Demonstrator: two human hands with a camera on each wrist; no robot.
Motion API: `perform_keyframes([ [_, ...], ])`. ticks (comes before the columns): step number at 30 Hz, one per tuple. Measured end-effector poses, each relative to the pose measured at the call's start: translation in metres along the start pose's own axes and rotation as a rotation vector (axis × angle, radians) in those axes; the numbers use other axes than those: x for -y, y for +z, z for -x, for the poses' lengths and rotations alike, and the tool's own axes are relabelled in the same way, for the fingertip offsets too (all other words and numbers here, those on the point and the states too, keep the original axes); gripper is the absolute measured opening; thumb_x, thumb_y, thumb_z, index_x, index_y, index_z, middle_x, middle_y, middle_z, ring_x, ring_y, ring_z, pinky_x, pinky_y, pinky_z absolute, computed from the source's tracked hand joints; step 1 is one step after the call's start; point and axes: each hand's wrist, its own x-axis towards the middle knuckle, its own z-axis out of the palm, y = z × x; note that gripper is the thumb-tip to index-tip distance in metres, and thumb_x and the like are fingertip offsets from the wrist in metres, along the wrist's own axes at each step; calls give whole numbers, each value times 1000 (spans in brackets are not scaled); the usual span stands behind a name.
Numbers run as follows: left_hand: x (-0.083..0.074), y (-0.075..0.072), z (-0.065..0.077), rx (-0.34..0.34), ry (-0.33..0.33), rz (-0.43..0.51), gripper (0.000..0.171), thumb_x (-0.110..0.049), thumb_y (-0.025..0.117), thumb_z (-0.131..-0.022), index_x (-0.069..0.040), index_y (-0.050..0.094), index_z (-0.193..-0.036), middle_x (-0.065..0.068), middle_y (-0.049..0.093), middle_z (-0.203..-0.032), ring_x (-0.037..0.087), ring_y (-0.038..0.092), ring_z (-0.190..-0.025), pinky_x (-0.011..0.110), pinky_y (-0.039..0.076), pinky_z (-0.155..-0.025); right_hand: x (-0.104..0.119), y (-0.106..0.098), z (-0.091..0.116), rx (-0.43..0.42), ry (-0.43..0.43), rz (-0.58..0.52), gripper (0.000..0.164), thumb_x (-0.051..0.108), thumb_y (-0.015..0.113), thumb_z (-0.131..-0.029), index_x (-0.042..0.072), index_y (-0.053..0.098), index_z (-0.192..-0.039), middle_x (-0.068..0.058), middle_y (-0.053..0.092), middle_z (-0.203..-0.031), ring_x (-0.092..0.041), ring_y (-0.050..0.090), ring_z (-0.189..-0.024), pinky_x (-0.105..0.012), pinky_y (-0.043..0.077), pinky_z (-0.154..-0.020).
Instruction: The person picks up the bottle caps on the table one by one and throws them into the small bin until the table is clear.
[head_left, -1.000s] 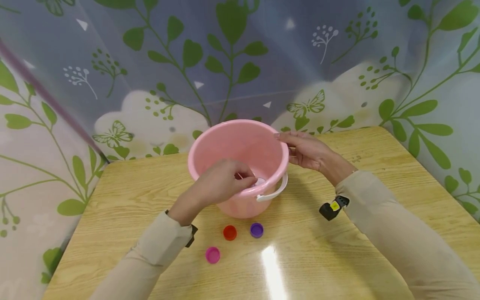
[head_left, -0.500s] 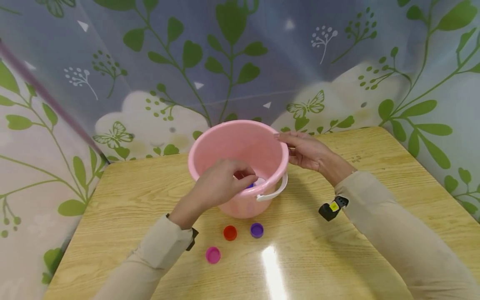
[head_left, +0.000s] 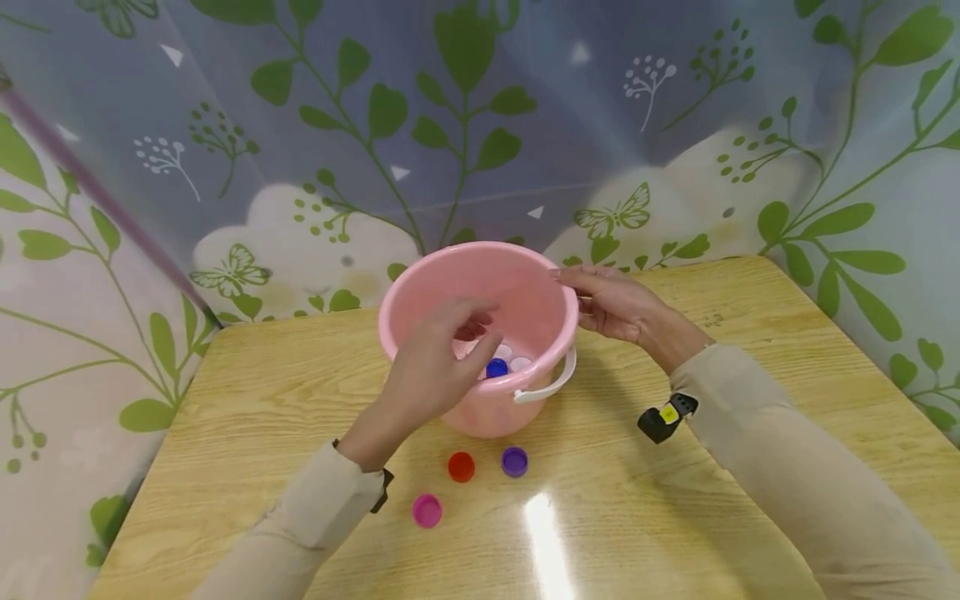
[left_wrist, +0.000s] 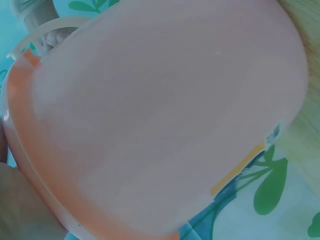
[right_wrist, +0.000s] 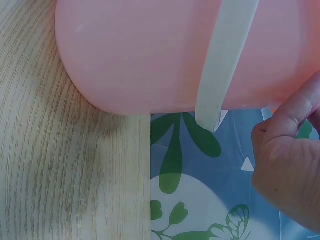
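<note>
A pink bucket (head_left: 491,417) stands upright on the table, its white handle (head_left: 553,385) hanging down at the right. My left hand (head_left: 427,367) reaches over the near left rim, thumb and fingers apart, fingertips inside the bucket. A blue cap (head_left: 497,367) lies in the bucket beside several pale round pieces (head_left: 520,364), partly hidden by the rim and hand. My right hand (head_left: 611,304) grips the right rim, thumb on top and fingers outside. The left wrist view is mostly filled by the bucket's outer wall (left_wrist: 160,110).
In front of the bucket, a red cap (head_left: 461,467), a purple cap (head_left: 514,462) and a magenta cap (head_left: 427,511) lie on the wooden table (head_left: 615,517). A leaf-patterned backdrop (head_left: 300,133) rises behind the table's back edge.
My left thumb and fingers have spread and drawn back left, letting go of the blue cap, which now shows in the bucket. My right hand has stayed on the rim.
</note>
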Motion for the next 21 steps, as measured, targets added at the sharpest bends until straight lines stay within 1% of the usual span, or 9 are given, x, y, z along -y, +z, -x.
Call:
perform_keyframes([
  [2, 4, 1, 2, -100, 79, 57, 25, -11, 61, -92, -3, 62, -116, 7, 64, -102, 17, 59, -90, 31, 50, -83, 0, 0, 0, -2, -2, 2, 16, 19, 60, -96, 6, 64, -103, -5, 61, -87, -11, 62, -70, -19, 55, -62],
  [4, 7, 2, 3, -203, 167, 87, 26, -7, 61, -90, -1, 61, -115, 9, 64, -101, 20, 59, -92, 33, 49, -85, 0, 0, 0, -3, -5, 4, 15, 19, 60, -96, 6, 65, -102, -5, 60, -86, -10, 61, -70, -19, 55, -62],
  [6, 10, 2, 4, -288, 254, 80, 28, -5, 61, -88, 2, 59, -116, 13, 63, -103, 23, 58, -95, 36, 48, -87, 0, 1, 0, -3, -7, 4, 15, 19, 60, -96, 6, 65, -102, -4, 60, -87, -10, 61, -71, -19, 55, -62],
  [8, 12, 2, 4, -361, 319, 56, 32, -3, 62, -85, 3, 57, -116, 16, 61, -106, 26, 58, -98, 36, 47, -89, 0, 2, 0, -3, -7, 2, 15, 19, 60, -96, 6, 65, -102, -4, 60, -87, -10, 60, -71, -19, 55, -63],
  [11, 14, 0, 6, -411, 382, 22, 36, -2, 62, -83, 5, 55, -117, 18, 59, -110, 29, 56, -101, 38, 45, -91, 0, 3, -1, -2, -7, 6, 16, 18, 61, -95, 5, 63, -104, -4, 60, -87, -10, 60, -71, -19, 55, -63],
  [14, 13, -4, 10, -456, 418, -34, 36, -4, 61, -82, 6, 55, -116, 17, 58, -111, 31, 54, -102, 40, 44, -92, 0, 3, -1, -3, -10, 13, 18, 19, 60, -96, 4, 62, -106, -4, 60, -85, -10, 61, -70, -19, 55, -62],
  [16, 13, -8, 15, -490, 454, -95, 35, -6, 60, -81, 6, 56, -114, 18, 58, -109, 33, 54, -100, 40, 44, -89, 0, 3, 0, -4, -9, 14, 18, 19, 60, -96, 4, 62, -106, -5, 60, -85, -10, 61, -69, -19, 55, -63],
  [18, 12, -11, 22, -518, 508, -161, 31, -8, 58, -82, 6, 57, -110, 19, 58, -105, 34, 54, -95, 40, 45, -84, 0, 3, 0, -3, -10, 14, 18, 19, 60, -96, 4, 62, -105, -5, 60, -85, -11, 62, -70, -20, 55, -63],
  [21, 10, -16, 34, -522, 613, -236, 24, -8, 56, -84, 6, 59, -103, 18, 58, -96, 34, 54, -85, 40, 45, -75, 0, 3, 0, -5, -9, 14, 17, 19, 60, -96, 4, 62, -104, -5, 60, -86, -11, 62, -71, -20, 55, -64],
])
